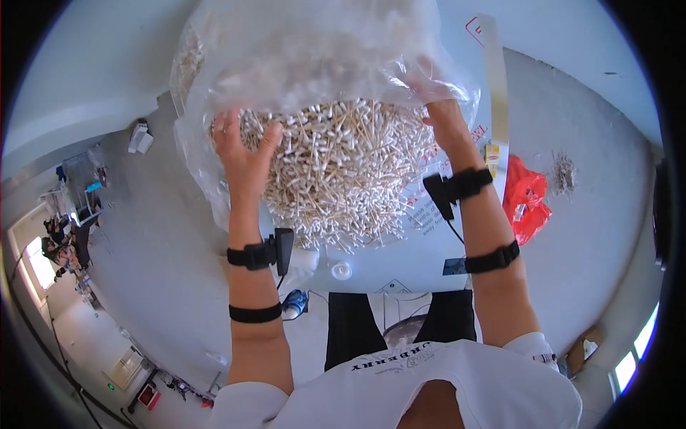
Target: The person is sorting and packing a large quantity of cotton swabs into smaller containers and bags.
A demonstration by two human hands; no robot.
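A big heap of cotton swabs (343, 171) with white tips and pale sticks spreads over the table in front of me. Above its far part a large clear plastic bag (307, 79) puffs up, and its film hangs over the swabs. At the left edge of the heap, my left hand (246, 154) is open, thumb apart from the fingers, against the swabs and the bag's film. On the other side, my right hand (444, 118) reaches up under the film at the bag's right edge. Its fingers show dimly through the plastic and look stretched out.
A light blue printed tabletop (371, 272) carries a small white roll (341, 270) near its front edge. To the right, a red plastic bag (525, 200) lies beside the table, with a small pile of swabs (564, 174) on the floor beyond. Below the table stands a stool (404, 332).
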